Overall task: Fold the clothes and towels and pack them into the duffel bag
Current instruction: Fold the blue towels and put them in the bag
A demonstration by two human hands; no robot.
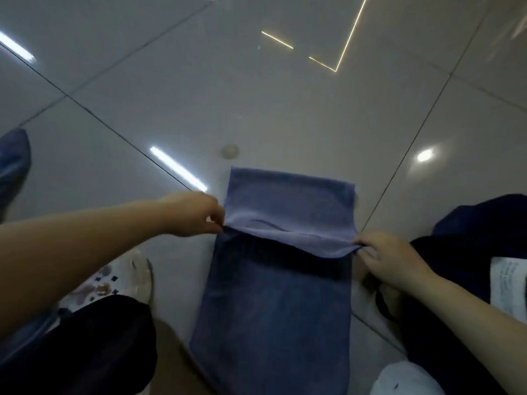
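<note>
A blue towel point(273, 303) lies lengthwise on the glossy tiled floor in front of me. Its far end is doubled back toward me, and the raised edge hangs between my hands. My left hand point(196, 213) pinches the left corner of that edge. My right hand point(387, 259) pinches the right corner. A dark navy bag or cloth point(479, 223) sits on the floor at the right, its shape partly cut off by the frame.
A sandal with decorations point(114, 280) is at the lower left beside my dark trouser leg point(94, 352). Blue cloth point(12, 163) lies at the left edge. White paper point(510, 286) rests on the dark item at right. Something white point(405, 377) is at the bottom right.
</note>
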